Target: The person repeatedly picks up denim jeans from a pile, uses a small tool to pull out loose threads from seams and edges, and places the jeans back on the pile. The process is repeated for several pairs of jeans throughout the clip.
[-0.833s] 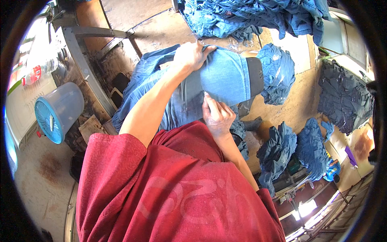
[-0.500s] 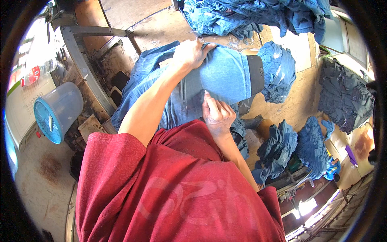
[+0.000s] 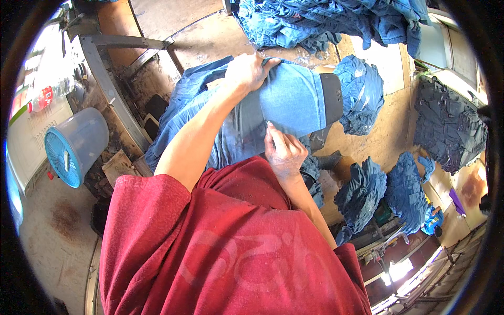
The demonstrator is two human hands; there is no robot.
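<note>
Nearest: your loose red shirt (image 3: 231, 231), spread below both forearms. Your right hand (image 3: 285, 152) is just beyond it. Thumb and index finger close together, tips at the cloth; other fingers curled in. Cannot tell whether anything is pinched between them.

Denim garment (image 3: 294, 97) in mid-scene, ahead of you: pale blue panel drawn over a dark board (image 3: 332, 97), whose rounded end pokes out on the right. The rest of the cloth bunches to the left. Your left hand (image 3: 248, 72) is farther off, clamped on the garment's far edge, thumb laid out to the right, fingertips hidden.

Left side: translucent tub (image 3: 93, 134) with a blue ribbed end; contents not readable through the wall. Beyond it, a clear plastic bottle (image 3: 43, 98), red label; fill cannot be made out.

Right side, nearer: two crumpled denim bundles (image 3: 362, 194), side by side. Farther: a blue bundle (image 3: 361, 94) just beyond the board's end, a dark pile (image 3: 450, 126) well to the right. Farthest: a big denim heap (image 3: 336, 21).
</note>
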